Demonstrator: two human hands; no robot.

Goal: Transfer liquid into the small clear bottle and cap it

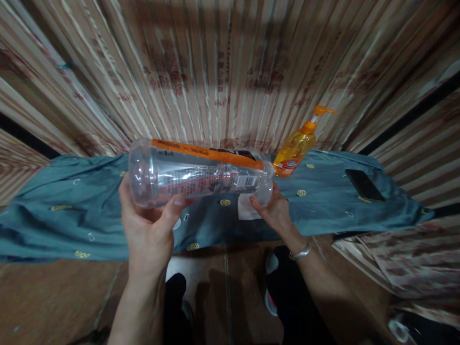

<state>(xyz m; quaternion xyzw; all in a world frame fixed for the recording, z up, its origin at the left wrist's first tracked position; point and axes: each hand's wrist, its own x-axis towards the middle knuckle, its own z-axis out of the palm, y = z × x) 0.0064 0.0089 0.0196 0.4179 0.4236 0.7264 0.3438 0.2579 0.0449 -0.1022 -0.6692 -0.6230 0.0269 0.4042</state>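
Note:
A large clear plastic bottle point(201, 175) with an orange-and-grey label lies sideways in the air between my two hands. My left hand point(151, 220) wraps round its wide end from below, thumb along the near side. Around the other end, my right hand point(275, 208) closes its fingers, with the thumb on the front. No liquid shows inside the bottle. Just beyond my right hand stands an orange pump bottle point(294, 148) of yellow-orange liquid. Beneath the held bottle, partly hidden by it and my right hand, is a white square piece point(247, 211), perhaps paper or cloth.
A teal patterned cloth point(89, 201) covers the low bench or table in front of me. On its right side lies a black phone point(364, 185). Pleated striped curtains point(223, 72) hang close behind. My legs and shoes are below on the tiled floor point(226, 287).

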